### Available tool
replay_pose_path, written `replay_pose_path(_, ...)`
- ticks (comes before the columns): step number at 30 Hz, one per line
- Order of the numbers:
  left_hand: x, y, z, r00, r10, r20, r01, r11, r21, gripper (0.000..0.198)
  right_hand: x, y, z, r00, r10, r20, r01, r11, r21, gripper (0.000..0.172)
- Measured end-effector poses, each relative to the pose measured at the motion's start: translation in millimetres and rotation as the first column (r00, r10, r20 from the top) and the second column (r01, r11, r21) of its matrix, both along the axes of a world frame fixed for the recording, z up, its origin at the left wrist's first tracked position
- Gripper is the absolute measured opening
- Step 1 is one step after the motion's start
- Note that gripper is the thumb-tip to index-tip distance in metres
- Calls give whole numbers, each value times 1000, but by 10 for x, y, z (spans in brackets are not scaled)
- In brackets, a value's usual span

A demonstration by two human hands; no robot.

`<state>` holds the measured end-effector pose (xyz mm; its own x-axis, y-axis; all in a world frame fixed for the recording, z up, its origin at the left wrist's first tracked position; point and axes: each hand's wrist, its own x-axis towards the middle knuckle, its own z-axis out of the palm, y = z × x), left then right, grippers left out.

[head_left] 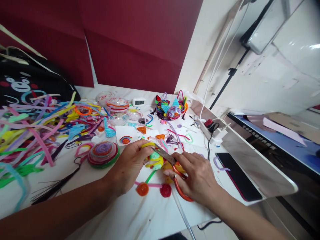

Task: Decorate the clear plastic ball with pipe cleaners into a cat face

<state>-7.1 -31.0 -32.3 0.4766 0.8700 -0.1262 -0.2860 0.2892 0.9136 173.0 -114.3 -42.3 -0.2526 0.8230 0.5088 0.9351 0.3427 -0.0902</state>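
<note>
Between the thumb and fingers of my left hand [133, 161] a yellow pipe cleaner [148, 144] is pinched. My right hand [196, 175] grips scissors with orange handles [180, 186]; their blades point left and reach the yellow pipe cleaner. Below the blades sits a green and yellow pipe-cleaner piece [155, 162], partly covered by my fingers. Close under it lie an orange coil [142, 189] and a red coil [165, 190], with green and pink stems by them. A layered round coil in purple, red and green [103, 155] rests left of my left hand.
Loose pipe cleaners [32, 130] heap on the left before a black bag [32, 80]. Clear bowls [117, 106], a small digital clock [138, 101] and colourful finished crafts [171, 107] stand at the back. A power strip [213, 133] and phone [238, 176] lie right.
</note>
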Motion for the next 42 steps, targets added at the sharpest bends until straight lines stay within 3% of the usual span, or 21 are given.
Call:
replay_pose_path(22, 0, -5, -14, 1000, -28, 12, 28, 999, -24, 8, -21, 98, -63, 981, 16, 194, -63, 969, 239, 31)
replay_pose_path(25, 7, -1, -16, 1000, -17, -9, 17, 999, -27, 11, -10, 81, -56, 992, 21, 128, -43, 984, 172, 35)
replay_pose_path(29, 10, 0, -20, 999, -17, -38, 16, 1000, -22, 14, -9, 41, 18, 996, 31, -82, -33, 999, -26, 37)
replay_pose_path(36, 2, 5, -38, 999, 24, -45, -24, 1000, 2, 14, 52, 21, 202, 909, -58, -412, -73, 952, -296, 41)
replay_pose_path(39, -1, 32, -44, 1000, 18, -19, -18, 1000, 13, 13, 197, 34, 244, 899, -151, -412, 16, 949, -314, 40)
replay_pose_path(42, 1, 69, -49, 999, 10, 32, -10, 1000, 3, 13, 412, 53, 214, 920, -285, -269, 193, 927, -321, 40)
